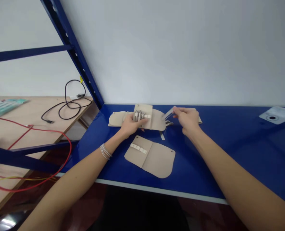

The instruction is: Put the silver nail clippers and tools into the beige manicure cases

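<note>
My left hand (132, 124) grips an opened beige case (158, 120), its thumb lying over the front. Several silver metal tools (139, 115) stand in the elastic loops of that case; their exact kinds are too small to make out. Between the thumb and fingers of my right hand (187, 117) is a slim, pale flat strip (168, 113), slanting down toward the case's right flap. Beneath that flap's edge lie a few small metal tools (168, 123) and another flat strip (162, 135). Closer to me, a second beige case (159, 158) lies unfolded with its white elastic loops bare.
Another folded beige case (117, 118) lies left of my left hand. A transparent packet (275, 115) rests far right on the blue table (229, 154). At left are a blue metal frame (78, 57), a black cable (66, 102), a red cable (70, 144) and a wooden table (36, 112).
</note>
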`<state>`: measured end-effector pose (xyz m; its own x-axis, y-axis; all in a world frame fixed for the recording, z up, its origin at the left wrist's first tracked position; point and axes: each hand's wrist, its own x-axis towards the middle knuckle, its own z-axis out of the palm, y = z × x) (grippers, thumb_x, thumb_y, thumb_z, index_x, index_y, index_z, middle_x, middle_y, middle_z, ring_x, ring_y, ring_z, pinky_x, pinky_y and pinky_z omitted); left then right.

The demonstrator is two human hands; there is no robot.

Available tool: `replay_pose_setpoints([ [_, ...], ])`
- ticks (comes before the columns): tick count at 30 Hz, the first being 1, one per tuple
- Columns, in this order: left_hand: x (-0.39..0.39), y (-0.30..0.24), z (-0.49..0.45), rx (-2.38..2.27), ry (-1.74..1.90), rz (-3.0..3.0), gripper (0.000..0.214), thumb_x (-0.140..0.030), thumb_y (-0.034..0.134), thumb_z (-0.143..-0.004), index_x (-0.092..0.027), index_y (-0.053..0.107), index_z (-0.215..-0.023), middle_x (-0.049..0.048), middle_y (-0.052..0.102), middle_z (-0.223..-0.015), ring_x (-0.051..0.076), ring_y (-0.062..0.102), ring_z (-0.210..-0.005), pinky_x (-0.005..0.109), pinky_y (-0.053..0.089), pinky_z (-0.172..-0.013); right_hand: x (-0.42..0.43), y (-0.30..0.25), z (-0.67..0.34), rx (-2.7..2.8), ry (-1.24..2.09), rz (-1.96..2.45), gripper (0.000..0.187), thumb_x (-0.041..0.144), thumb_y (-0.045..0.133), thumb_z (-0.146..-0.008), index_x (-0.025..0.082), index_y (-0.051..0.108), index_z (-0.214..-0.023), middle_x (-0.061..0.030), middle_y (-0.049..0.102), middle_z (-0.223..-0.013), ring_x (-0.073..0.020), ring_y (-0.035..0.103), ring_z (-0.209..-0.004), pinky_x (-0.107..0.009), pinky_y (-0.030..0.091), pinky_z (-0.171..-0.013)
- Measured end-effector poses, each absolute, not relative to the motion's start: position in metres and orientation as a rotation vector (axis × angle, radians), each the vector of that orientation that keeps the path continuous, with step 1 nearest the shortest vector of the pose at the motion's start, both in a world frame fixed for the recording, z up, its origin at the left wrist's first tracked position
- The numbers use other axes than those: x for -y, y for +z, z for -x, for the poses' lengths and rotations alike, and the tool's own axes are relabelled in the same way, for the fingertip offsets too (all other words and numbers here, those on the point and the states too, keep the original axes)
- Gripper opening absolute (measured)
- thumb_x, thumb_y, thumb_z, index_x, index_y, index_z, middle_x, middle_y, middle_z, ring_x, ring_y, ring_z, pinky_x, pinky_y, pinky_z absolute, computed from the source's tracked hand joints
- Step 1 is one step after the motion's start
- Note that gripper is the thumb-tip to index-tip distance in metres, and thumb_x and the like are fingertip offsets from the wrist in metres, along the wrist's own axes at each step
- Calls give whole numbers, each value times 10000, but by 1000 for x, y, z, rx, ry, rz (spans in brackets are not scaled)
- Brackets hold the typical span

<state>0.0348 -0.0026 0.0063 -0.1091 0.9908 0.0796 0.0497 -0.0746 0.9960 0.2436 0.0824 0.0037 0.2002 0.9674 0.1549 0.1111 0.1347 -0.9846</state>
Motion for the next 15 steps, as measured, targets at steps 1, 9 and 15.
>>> replay_pose_setpoints([
  [1, 2, 6, -35, -1280, 1368, -1199, 353, -396, 780, -647, -115, 623, -790, 25, 638, -676, 134, 604, -536, 272, 545, -469, -82, 1, -243, 1254, 896, 1304, 207, 344, 708, -671, 141, 685, -639, -54, 661, -616, -148, 564, -514, -284, 447, -498],
  [9, -4, 3, -32, -1268, 1511, -1029, 343, -367, 772, -657, -112, 586, -793, 15, 619, -631, 134, 584, -486, 262, 502, -414, -66, -2, -235, 1828, 548, 1478, 194, 340, 646, -723, 162, 711, -766, -85, 712, -756, -232, 650, -711, -370, 493, -687],
  [15, -3, 4, -32, -1264, 1535, -1003, 334, -379, 766, -657, -120, 591, -775, -2, 597, -615, 115, 564, -476, 246, 497, -420, -49, 9, -230, 1993, 209, 1329, 160, 222, 603, -712, 157, 696, -825, -102, 693, -838, -240, 618, -737, -394, 466, -723],
])
